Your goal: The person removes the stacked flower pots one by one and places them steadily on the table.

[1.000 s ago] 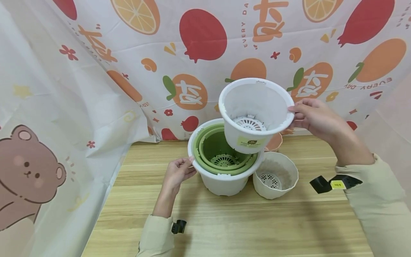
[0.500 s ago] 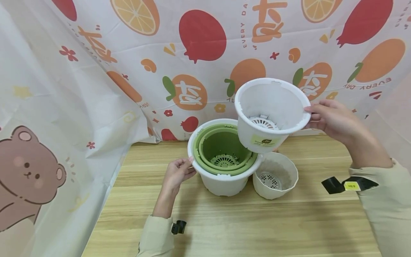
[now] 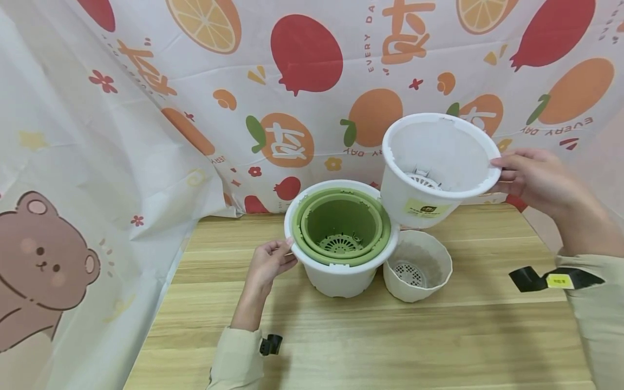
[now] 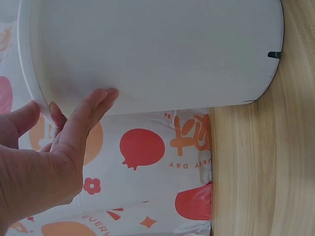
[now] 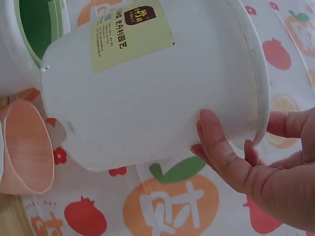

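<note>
Labelled white pot [image 3: 441, 162] is hanging in the air up and to the right of the large white pot [image 3: 335, 284], leaning, with its mouth facing the head camera. My right grip [image 3: 541, 176] is holding it narrowly by the side of the rim farthest from the large white pot, the thumb lying over the rim and the fingers pressing the outer wall. A pale yellow label [image 3: 426, 208] is showing on that wall, and slots are showing in the base. Whether its lower edge is touching the large white pot, I am unable to tell.

My left grip [image 3: 268, 262] is pinching the large white pot at the left side of its rim, fingertips resting on the wall beneath. Inside the large white pot, an outer green pot [image 3: 343, 261] is sitting with an inner green pot [image 3: 341, 219] nested in it. Just to the right of the large white pot, a cream pot [image 3: 418, 265] is standing upright on the wooden surface [image 3: 351, 341]. A peach pot [image 5: 29, 147] is showing near the large white pot in the right wrist view. Behind the large white pot, a fruit-print curtain [image 3: 307, 54] is hanging.
</note>
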A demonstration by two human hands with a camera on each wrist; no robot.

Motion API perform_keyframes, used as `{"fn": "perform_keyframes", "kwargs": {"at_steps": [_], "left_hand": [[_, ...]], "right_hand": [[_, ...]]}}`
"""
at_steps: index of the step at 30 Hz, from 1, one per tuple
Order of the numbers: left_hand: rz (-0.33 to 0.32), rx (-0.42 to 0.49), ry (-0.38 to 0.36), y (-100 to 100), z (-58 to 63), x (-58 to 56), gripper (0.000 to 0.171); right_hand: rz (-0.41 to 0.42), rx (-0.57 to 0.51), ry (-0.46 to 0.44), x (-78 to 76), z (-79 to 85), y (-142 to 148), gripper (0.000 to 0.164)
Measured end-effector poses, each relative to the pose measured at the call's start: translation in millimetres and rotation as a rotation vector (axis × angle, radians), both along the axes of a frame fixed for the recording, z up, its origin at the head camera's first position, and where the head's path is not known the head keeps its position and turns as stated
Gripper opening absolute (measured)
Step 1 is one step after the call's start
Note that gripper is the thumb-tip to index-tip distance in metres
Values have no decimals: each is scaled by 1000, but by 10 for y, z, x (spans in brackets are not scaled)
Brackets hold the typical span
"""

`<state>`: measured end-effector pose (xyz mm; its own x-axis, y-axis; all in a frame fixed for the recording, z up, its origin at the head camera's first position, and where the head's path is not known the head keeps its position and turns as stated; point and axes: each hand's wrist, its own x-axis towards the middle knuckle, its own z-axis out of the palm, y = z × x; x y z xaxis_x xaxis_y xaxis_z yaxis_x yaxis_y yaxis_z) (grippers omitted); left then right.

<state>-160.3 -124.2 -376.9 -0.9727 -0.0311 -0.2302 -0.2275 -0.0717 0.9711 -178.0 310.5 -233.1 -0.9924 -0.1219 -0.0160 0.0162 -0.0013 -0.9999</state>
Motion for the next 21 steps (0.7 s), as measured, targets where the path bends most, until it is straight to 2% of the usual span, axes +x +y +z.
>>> {"fn": "perform_keyframes", "kwargs": {"at_steps": [7,12,21], "left_hand": [[3,-6,-8,9,5,-1,27],[-3,-6,1,2,9,9,29],[-8,-3,6,0,4,1,29]], "right_hand": [[-5,-59,-4,13,-35,119,15],[-36,-54,1,9,-74,192,17],[-46,-63,-2,-15,-173,357,18]]}}
